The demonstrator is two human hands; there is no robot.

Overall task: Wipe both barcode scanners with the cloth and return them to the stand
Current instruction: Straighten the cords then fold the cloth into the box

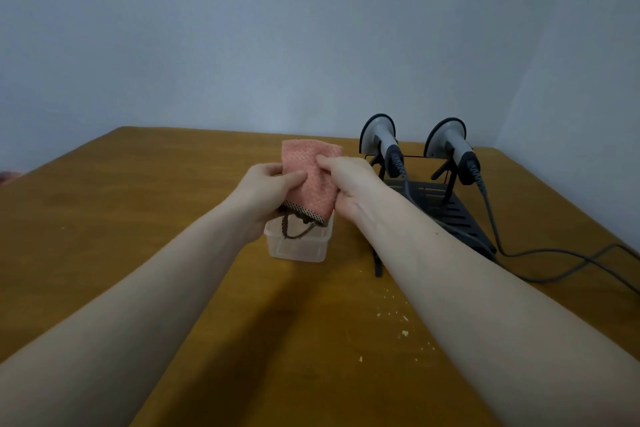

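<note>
head view: a brown wooden table (138, 218) against a pale wall. the left hand (266, 189) and right hand (349, 184) pinch a pink cloth (313, 177) above a clear plastic tub (298, 246); two barcode scanners (381, 142) (450, 146) sit on the black stand (450, 215) at right.

Between my fingers (298, 180) is a pink cloth (313, 177), nubbly and matt, edged with woven checked tape. Beneath it sits a clear, smooth plastic tub (298, 246). The counter (138, 218) is matt brown wood. The scanners (381, 142) look like grey plastic on a black slatted stand (450, 215).
</note>
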